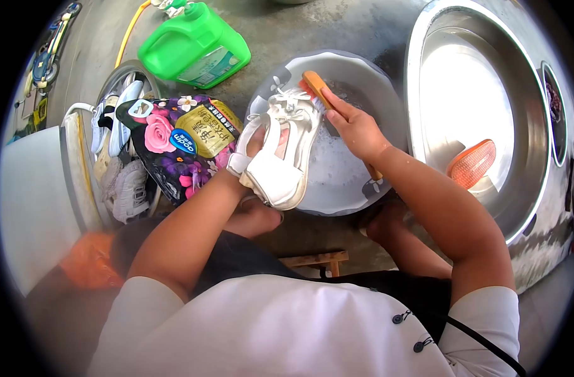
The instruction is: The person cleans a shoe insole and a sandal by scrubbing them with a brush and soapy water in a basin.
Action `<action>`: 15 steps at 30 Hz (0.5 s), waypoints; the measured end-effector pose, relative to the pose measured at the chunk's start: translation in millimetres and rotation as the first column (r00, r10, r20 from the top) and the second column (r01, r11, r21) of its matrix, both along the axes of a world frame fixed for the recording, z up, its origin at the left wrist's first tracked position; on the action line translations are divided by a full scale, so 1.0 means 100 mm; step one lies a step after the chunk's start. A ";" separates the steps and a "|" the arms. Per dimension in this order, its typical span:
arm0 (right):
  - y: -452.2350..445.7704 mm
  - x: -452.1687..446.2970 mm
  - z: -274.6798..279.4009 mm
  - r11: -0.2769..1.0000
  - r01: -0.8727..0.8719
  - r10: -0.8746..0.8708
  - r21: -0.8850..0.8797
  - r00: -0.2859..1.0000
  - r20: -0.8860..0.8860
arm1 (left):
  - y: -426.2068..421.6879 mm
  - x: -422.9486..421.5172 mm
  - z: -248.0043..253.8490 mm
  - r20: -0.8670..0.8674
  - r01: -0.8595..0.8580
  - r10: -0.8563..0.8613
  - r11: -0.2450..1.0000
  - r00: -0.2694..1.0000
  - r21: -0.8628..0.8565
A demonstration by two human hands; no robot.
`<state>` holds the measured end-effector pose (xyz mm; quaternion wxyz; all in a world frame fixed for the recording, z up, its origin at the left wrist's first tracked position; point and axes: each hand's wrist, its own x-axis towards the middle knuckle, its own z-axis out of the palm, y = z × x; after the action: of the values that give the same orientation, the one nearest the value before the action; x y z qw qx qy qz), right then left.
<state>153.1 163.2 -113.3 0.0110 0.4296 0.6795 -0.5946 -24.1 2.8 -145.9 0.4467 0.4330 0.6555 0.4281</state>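
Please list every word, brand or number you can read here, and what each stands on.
Floral bag, blue oval: possibly "aocm", too unclear to confirm.
Floral bag, gold panel: Chinese characters, too blurred to quote reliably.
Green jug, label: too small to read.

Probably a home's washing area — steel tub, grey basin, detergent jug, concrete floor.

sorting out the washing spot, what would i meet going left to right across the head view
white flat-sided panel → black floral plastic bag → white strappy shoe → wooden-handled brush → large silver metal basin → dark oval container
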 end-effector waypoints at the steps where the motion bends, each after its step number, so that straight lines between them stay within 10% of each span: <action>1: 0.08 -0.02 -0.02 1.000 0.008 -0.008 -0.002 1.000 -0.001 | 0.03 0.01 0.08 0.347 -0.073 0.128 0.983 0.929 -0.167; 4: 0.20 0.05 0.01 0.993 -0.012 0.023 -0.120 0.995 0.092 | 0.12 0.02 0.40 0.762 -0.009 0.262 0.948 0.593 -0.318; 9: -0.17 0.44 0.10 0.974 0.098 -0.105 -0.203 0.994 -0.024 | 0.15 -0.11 0.39 0.512 0.018 0.162 0.944 0.844 -0.328; 12: -0.09 0.37 -0.10 0.996 0.047 -0.045 -0.071 0.999 0.019 | 0.15 0.00 0.47 0.688 0.016 0.269 0.926 0.674 -0.378; 15: 0.16 0.06 -0.15 0.999 -0.033 0.035 -0.028 0.997 0.066 | 0.14 0.09 0.25 0.535 0.050 0.229 0.889 0.813 -0.456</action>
<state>158.6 179.4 -128.0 0.0494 0.4373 0.6779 -0.5888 -15.2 16.6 -121.3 0.6897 0.1358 0.5906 0.3964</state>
